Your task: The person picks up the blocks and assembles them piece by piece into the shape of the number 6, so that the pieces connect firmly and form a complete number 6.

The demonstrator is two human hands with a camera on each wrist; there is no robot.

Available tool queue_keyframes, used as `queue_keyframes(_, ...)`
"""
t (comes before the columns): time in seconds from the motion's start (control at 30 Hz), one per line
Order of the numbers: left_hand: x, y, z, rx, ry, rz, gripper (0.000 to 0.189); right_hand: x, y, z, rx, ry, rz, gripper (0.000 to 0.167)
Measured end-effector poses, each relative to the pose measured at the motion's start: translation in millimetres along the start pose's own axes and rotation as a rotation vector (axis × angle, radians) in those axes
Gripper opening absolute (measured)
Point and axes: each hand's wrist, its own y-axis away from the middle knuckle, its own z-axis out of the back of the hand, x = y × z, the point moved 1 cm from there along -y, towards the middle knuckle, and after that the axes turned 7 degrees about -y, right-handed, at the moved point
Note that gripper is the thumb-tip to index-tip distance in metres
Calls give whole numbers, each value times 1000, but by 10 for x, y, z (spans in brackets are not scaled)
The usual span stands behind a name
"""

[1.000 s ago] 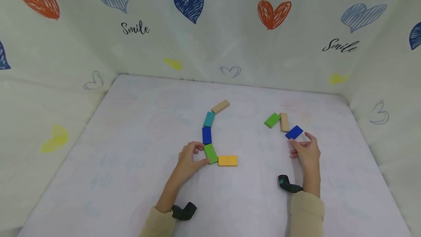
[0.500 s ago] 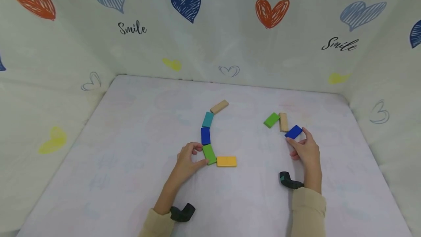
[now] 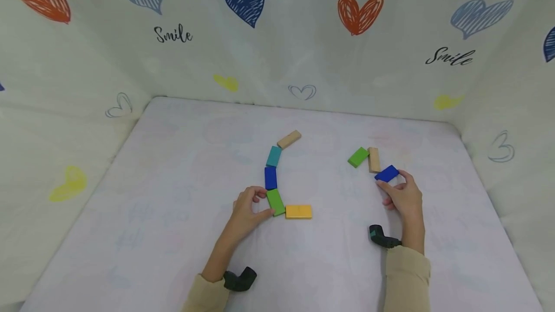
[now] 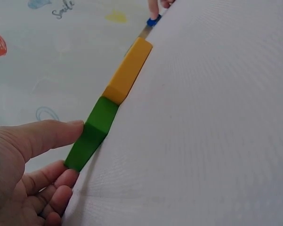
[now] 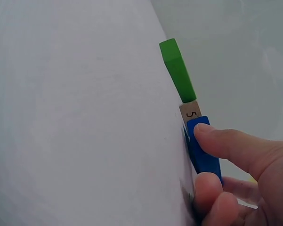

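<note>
Right hand [image 3: 405,196] closed in, pinching blue block [image 3: 387,174], wooden block [image 3: 374,160] at ten o'clock, "5" right-wrist view only, left hand [image 3: 246,212] pinching green block [image 3: 275,202]

Five blocks [image 3: 270,178] curve from beyond the left hand [image 3: 245,210] to its right; beyond the right hand [image 3: 406,198] (over there) lie three blocks [image 3: 374,160].

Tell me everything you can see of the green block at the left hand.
The green block is a plain, smooth rectangular piece, apparently painted wood. It lies on the white tabletop, angled, its far end seeming to meet a blue block and its near right corner a yellow block. The left hand pinches it between thumb and fingers.
</note>
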Motion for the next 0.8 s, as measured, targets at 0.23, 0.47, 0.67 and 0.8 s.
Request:
queue_keyframes(0.23,-2,-4,2,-2,-7,-5,46,12,39,1,8,-44,-29,89)
queue_keyframes(0.47,-3,-5,12,-3,-2,-10,46,45,59,-39,-10,-125,-28,88)
queue_keyframes(0.67,-11,1,9,4,-4,-4,46,112,75,-119,37,-189,-7,87)
queue_keyframes(0.8,-7,3,7,0,-6,-8,46,183,107,-184,92,-208,34,85)
